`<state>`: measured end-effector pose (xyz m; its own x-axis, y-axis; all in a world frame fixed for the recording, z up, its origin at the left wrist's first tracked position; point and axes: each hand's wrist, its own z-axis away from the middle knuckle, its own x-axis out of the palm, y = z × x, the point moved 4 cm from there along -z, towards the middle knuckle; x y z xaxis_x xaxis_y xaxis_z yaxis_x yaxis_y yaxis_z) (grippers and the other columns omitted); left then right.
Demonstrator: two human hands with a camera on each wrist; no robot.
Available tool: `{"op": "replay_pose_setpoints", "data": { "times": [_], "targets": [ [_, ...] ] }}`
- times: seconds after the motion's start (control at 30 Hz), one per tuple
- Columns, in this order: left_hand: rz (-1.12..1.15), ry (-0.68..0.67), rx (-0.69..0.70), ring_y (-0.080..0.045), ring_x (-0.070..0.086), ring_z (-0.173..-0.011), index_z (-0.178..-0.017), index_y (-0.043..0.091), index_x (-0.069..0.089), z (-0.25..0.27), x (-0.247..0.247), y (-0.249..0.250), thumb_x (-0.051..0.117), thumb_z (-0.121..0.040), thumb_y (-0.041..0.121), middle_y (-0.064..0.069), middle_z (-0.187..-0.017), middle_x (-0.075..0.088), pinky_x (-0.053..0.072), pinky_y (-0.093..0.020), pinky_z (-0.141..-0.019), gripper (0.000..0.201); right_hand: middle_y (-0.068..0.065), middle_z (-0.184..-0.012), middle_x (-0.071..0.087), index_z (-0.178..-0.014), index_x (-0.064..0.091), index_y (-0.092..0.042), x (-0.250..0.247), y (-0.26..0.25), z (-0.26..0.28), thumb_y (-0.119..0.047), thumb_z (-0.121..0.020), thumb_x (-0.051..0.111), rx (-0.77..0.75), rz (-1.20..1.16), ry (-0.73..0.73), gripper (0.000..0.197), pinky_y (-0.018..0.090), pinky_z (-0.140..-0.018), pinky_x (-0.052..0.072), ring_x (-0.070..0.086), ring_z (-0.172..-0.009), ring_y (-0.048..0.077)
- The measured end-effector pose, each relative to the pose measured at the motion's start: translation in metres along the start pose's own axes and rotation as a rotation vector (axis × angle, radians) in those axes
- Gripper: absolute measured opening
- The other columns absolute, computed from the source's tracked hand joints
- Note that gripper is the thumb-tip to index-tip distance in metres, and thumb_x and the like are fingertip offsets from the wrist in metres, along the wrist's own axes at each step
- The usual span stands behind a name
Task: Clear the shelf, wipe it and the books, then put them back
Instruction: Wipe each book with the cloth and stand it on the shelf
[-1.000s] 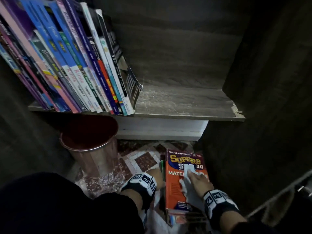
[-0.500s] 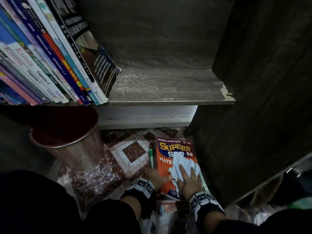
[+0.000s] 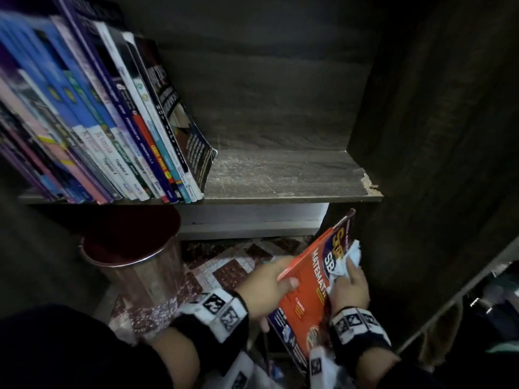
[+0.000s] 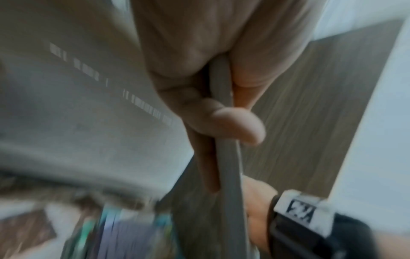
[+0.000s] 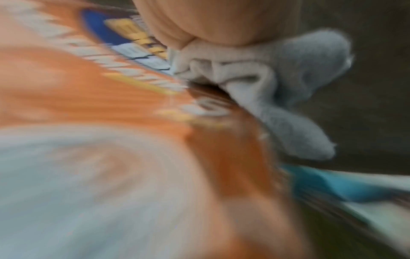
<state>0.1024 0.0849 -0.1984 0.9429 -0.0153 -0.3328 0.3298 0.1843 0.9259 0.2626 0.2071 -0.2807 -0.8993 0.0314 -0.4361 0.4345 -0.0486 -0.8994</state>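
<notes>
Lifted since half a second ago: orange maths book (image 3: 307,279) up off the patterned floor (image 3: 224,269) where it lay flat, now tilted on edge below the shelf (image 3: 280,175), top corner just under the shelf's front lip. Moved too since then: white cloth (image 3: 344,262), no longer spread flat under a flat palm in the middle of the cover but bunched at the book's right edge.

Left hand (image 3: 269,287) clamped on the book's left edge, thumb lying across the orange cover, fingers (image 4: 233,122) curled round behind; seen plainly in the left wrist view, with the book's thin edge (image 4: 226,140) pinched between thumb and fingers.

Right hand (image 3: 349,287) against the book's right side, fingers closed on the bunched cloth (image 5: 277,84) and pressing it to the cover near the blue title patch. Blurred in the right wrist view, yet cloth crumpled under the hand and hanging past the book's edge (image 5: 221,105). Whether those fingers also grip the book itself cannot be told.

On the shelf, a row of books (image 3: 112,130) leaning at the left, right half bare wood. Beside the hands on the floor, a metal bin (image 3: 134,259) with a dark red inside. More books (image 5: 332,185) lying low under the raised one.
</notes>
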Motion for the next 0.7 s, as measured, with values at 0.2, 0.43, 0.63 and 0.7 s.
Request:
{"op": "replay_pose_setpoints", "data": {
  "times": [0.2, 0.43, 0.63, 0.7],
  "targets": [
    [0.195, 0.190, 0.138, -0.020, 0.067, -0.055, -0.116, 0.042, 0.055, 0.079, -0.058, 0.033, 0.054, -0.097, 0.020, -0.002, -0.090, 0.073, 0.047, -0.027, -0.031, 0.028, -0.007, -0.159, 0.017, -0.141, 0.043, -0.033, -0.014, -0.117, 0.046, -0.035, -0.098, 0.037, -0.308, 0.447, 0.195, 0.043, 0.047, -0.109, 0.029, 0.026, -0.135, 0.032],
    [0.360, 0.386, 0.247, -0.022, 0.059, -0.041, -0.114, 0.043, 0.060, 0.118, -0.074, 0.049, 0.052, -0.094, 0.027, -0.005, -0.078, 0.069, 0.043, -0.025, -0.028, 0.027, 0.001, -0.160, 0.008, -0.150, 0.027, -0.030, 0.009, -0.169, 0.163, -0.038, -0.101, 0.027, -1.271, 0.317, -0.271, 0.050, 0.032, -0.116, 0.011, 0.016, -0.144, 0.019],
    [0.347, 0.360, 0.284, -0.019, 0.061, -0.045, -0.114, 0.042, 0.059, 0.139, -0.074, 0.055, 0.053, -0.091, 0.031, -0.006, -0.086, 0.073, 0.043, -0.023, -0.028, 0.027, -0.005, -0.159, 0.008, -0.145, 0.029, -0.039, -0.004, -0.170, 0.092, -0.055, -0.098, 0.022, -0.626, 0.259, -0.053, 0.051, 0.045, -0.116, 0.017, 0.009, -0.146, 0.026],
    [0.319, 0.404, 0.273, -0.018, 0.058, -0.043, -0.114, 0.042, 0.061, 0.138, -0.073, 0.053, 0.054, -0.092, 0.029, -0.005, -0.081, 0.071, 0.041, -0.023, -0.027, 0.027, -0.010, -0.159, 0.007, -0.143, 0.034, -0.040, 0.012, -0.179, 0.127, -0.052, -0.097, 0.027, -0.895, 0.251, -0.026, 0.049, 0.039, -0.117, 0.013, 0.000, -0.148, 0.014]
  ]
}}
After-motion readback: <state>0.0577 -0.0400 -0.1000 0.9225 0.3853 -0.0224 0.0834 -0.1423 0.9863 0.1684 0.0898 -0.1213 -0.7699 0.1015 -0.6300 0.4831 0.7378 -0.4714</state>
